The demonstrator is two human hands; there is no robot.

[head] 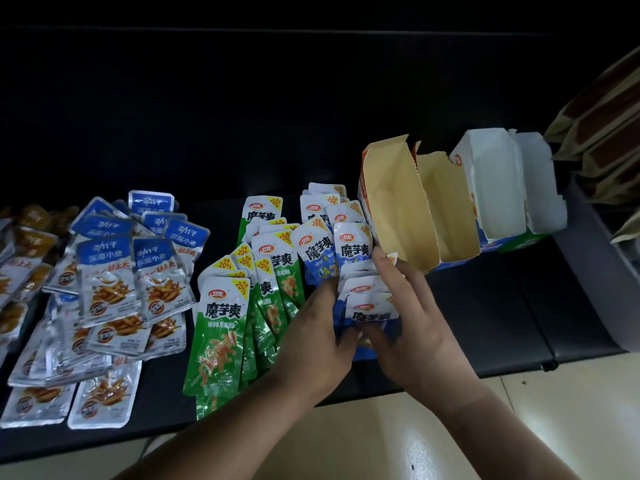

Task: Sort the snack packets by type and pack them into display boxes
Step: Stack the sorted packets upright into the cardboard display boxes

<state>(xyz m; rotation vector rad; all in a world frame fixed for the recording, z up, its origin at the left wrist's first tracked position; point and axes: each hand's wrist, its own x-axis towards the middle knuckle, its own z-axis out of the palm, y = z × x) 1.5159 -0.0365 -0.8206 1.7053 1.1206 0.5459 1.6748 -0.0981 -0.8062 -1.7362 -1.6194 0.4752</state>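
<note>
Head view: left hand [311,344] and right hand [419,337] close together, both gripping a stack of blue packets [370,308] on the black table [485,306], beside open display boxes [398,202]. Green packets [221,327] left; fish packets [107,282] farther left.

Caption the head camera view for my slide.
Left hand and right hand hold a stack of blue packets beside the green packets, open display boxes just beyond.

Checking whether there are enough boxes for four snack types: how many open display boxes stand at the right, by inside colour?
Tan-lined boxes: 2
White-lined boxes: 2
Total: 4
</note>
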